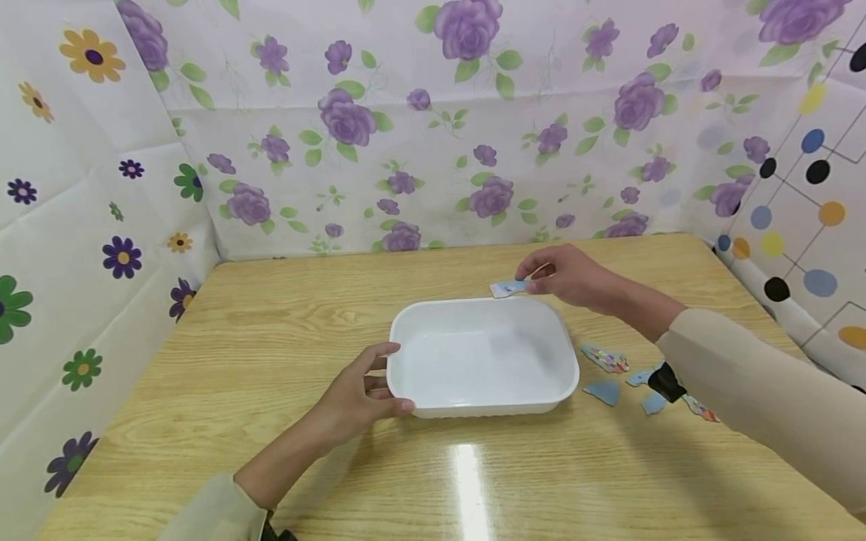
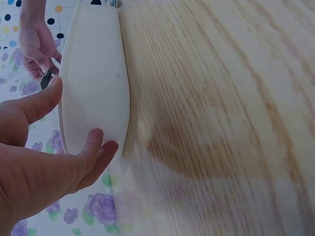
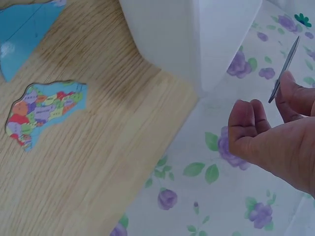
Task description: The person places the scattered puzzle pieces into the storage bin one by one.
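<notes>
A white plastic tub (image 1: 483,361) stands on the table, its inside facing up with nothing in it. My left hand (image 1: 361,387) holds its left end, thumb at the near corner of the rim and fingers along the end wall. Over the far rim, my right hand (image 1: 564,278) pinches a thin, flat map puzzle piece (image 1: 509,288), light blue with a pale end. The right wrist view shows this piece edge-on between thumb and fingers. Several more map puzzle pieces (image 1: 604,391) lie right of the tub, some blue, some with a colourful map print (image 3: 47,110).
The wooden table (image 1: 284,338) reaches back to a wall sheet (image 1: 419,150) with purple flowers. Patterned sheets close off the left and right sides. My right forearm (image 1: 744,383) passes above the loose pieces and partly hides them.
</notes>
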The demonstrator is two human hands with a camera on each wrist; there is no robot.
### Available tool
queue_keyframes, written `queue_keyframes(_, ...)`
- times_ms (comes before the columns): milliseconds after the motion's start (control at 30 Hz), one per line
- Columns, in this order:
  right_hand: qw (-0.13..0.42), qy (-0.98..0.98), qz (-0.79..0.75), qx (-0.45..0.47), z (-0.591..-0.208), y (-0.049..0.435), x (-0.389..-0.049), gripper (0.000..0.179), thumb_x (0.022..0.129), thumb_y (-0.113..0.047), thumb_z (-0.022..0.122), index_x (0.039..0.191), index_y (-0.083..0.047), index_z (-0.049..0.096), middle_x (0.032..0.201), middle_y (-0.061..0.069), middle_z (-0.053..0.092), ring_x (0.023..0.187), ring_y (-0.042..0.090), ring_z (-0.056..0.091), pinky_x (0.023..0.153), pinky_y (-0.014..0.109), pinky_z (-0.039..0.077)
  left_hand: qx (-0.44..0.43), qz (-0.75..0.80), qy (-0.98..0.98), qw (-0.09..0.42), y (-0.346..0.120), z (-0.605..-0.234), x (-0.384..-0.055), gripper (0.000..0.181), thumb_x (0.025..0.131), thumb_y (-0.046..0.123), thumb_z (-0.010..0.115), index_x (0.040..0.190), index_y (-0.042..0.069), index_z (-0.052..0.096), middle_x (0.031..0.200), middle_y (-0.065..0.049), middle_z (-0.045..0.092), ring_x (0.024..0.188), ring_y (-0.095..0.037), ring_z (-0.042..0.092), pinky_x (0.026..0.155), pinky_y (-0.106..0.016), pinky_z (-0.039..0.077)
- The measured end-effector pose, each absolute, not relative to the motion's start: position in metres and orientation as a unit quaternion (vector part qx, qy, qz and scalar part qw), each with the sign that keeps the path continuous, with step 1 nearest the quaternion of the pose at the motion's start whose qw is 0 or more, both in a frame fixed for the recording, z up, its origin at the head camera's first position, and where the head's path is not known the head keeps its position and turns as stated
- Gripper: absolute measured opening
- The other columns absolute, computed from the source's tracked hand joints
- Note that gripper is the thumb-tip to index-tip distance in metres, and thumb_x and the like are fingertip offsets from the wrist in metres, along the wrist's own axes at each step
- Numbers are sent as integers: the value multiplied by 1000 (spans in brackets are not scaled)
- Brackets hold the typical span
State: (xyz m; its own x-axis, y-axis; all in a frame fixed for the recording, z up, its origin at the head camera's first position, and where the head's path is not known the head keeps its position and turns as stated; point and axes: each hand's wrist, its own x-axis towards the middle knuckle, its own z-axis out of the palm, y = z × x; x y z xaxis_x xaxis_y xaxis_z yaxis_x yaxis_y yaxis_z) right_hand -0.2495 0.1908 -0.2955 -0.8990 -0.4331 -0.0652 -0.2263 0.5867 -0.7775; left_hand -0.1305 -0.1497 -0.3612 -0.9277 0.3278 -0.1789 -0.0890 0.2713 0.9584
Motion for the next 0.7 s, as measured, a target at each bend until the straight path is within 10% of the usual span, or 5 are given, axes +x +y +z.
queue_keyframes(700,156,873,-428,-177,-299,154,-254,17,92,1,61,108,-3,65,113,12,60,99,26,59,89,43,52,78,598,778,177,-150,-362,-131,88,76,12,82,147,12,29,139,-20,38,114,-33,58,89,-35,55)
